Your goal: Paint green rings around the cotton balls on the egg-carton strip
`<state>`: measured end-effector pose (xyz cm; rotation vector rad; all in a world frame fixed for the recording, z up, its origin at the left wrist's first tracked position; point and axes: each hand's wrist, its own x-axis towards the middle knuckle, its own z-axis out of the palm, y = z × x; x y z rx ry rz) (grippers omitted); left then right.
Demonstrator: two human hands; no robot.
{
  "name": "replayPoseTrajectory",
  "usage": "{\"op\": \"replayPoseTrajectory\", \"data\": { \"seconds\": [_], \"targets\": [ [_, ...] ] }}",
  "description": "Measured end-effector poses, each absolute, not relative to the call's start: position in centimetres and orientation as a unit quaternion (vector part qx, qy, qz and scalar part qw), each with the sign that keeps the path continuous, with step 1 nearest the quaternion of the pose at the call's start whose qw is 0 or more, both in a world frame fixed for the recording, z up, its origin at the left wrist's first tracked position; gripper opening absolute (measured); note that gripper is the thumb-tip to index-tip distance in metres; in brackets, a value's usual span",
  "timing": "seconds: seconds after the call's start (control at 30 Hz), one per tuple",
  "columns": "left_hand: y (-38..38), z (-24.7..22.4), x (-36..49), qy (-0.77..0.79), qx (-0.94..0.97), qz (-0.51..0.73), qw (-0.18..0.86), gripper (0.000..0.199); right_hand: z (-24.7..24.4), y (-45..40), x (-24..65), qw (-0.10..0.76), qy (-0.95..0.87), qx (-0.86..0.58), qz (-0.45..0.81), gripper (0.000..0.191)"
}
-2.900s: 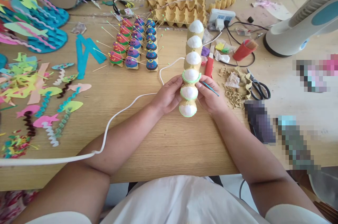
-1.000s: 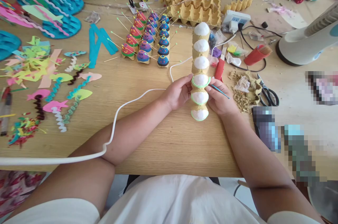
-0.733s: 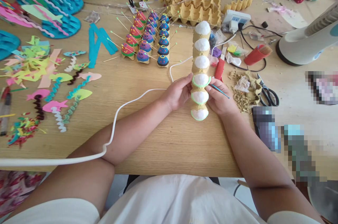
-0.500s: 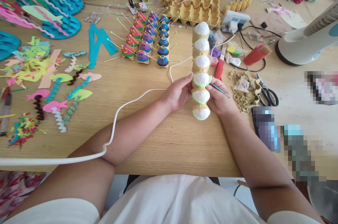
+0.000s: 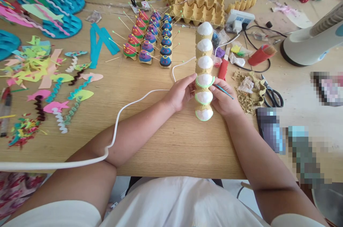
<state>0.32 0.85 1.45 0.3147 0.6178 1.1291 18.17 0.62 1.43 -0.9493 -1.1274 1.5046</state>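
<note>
A long strip of egg carton point(image 5: 204, 50) with several white-topped bumps runs upright through the view. Light green edging point(image 5: 205, 102) curves along the lower rims of the three bumps closest to me. My left hand point(image 5: 182, 93) grips the strip's left side, near the fourth bump from the far end. On the right side, my right hand point(image 5: 224, 97) has its fingers against the strip and also holds a thin blue tool point(image 5: 224, 91) that points down to the right. Some of its fingertips are hidden behind the strip.
Painted carton bumps with pins point(image 5: 148, 39) stand in rows beyond my left hand. Paper fish and scraps point(image 5: 56, 107) lie left. Scissors point(image 5: 273, 95), a red knife point(image 5: 223, 69), a red stick holder point(image 5: 261, 55) and a power strip point(image 5: 240, 17) are right. A white cable point(image 5: 117, 120) crosses my left arm.
</note>
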Motion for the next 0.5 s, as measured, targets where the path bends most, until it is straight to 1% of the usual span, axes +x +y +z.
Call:
{"op": "replayPoseTrajectory", "data": {
  "seconds": [0.2,0.27,0.4,0.5],
  "targets": [
    [1.0,1.2,0.6,0.303,0.153,0.549,0.764,0.018,1.7,0.6,17.9,0.490,-0.475,-0.389,0.619,0.036],
    [1.0,1.3,0.5,0.302,0.159,0.551,0.762,0.016,1.8,0.6,17.8,0.492,-0.471,-0.383,0.624,0.036],
    [0.9,1.8,0.4,0.291,0.151,0.536,0.778,0.024,1.9,0.5,17.7,0.500,-0.457,-0.374,0.634,0.036],
    [0.6,2.6,0.3,0.272,0.133,0.537,0.788,0.033,1.7,0.6,17.7,0.504,-0.437,-0.377,0.642,0.041]
  ]
}}
